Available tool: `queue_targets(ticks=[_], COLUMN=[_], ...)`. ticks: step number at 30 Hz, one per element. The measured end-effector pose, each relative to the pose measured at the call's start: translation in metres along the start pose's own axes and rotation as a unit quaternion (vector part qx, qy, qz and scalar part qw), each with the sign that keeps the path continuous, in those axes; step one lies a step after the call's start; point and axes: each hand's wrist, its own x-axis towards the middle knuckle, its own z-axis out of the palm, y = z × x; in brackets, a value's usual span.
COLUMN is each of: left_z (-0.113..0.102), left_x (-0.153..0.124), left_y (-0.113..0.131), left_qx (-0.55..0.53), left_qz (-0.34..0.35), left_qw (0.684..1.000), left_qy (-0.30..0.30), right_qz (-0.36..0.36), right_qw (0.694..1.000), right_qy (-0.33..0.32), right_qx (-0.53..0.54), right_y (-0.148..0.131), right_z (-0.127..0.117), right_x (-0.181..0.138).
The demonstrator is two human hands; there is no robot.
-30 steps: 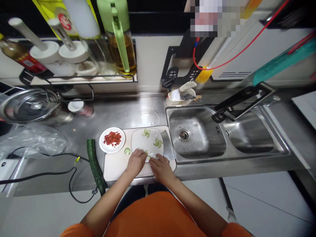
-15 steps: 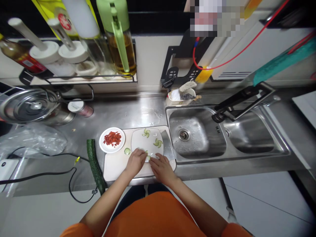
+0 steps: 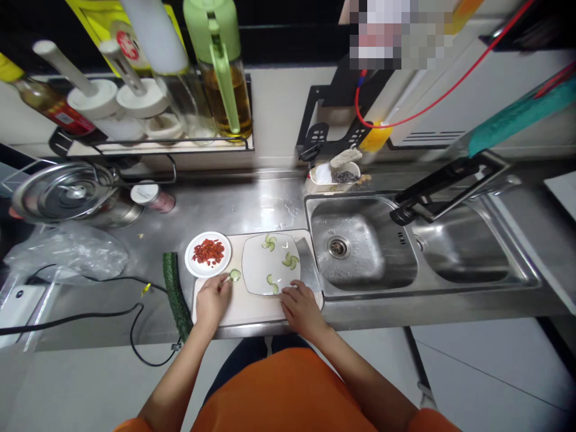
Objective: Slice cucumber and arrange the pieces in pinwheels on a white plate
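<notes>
My left hand (image 3: 213, 302) is at the left of the white cutting board (image 3: 252, 312). Its thumb and bent fingers are slightly apart, close beside a small pile of cucumber slices (image 3: 234, 275). My right hand (image 3: 302, 307) rests at the lower right corner of a white square plate (image 3: 256, 264), fingers stretched out and holding nothing. On the plate, curved cucumber pieces form two pinwheels, one at the top (image 3: 269, 242) and one at the right (image 3: 290, 260). A few more pieces (image 3: 272, 284) lie near its front edge. A knife blade (image 3: 308, 267) shows right of the plate.
A round white plate of chopped red pieces (image 3: 208, 252) overlaps the board's upper left. Left of the board lie a cucumber (image 3: 175, 294) and a black cable (image 3: 112, 311). The double sink (image 3: 364, 240) adjoins on the right. Bottles and jars stand on a rack (image 3: 180, 144) behind.
My left hand has moved left from the plate's front edge to the cucumber slices. My right hand stays near the plate's corner, and the front cucumber pieces are now uncovered.
</notes>
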Motion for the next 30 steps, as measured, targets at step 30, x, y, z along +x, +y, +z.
queue_targets(ticks=[30], left_z=[0.012], left_x=[0.005], left_y=[0.000], left_qx=[-0.105], left_qz=[-0.080], left_qw=[0.991], left_qy=[0.000], right_qz=[0.005], right_qw=[0.998], right_qy=[-0.002], right_qx=[0.060], right_y=[-0.008], right_z=[0.000], right_x=[0.011])
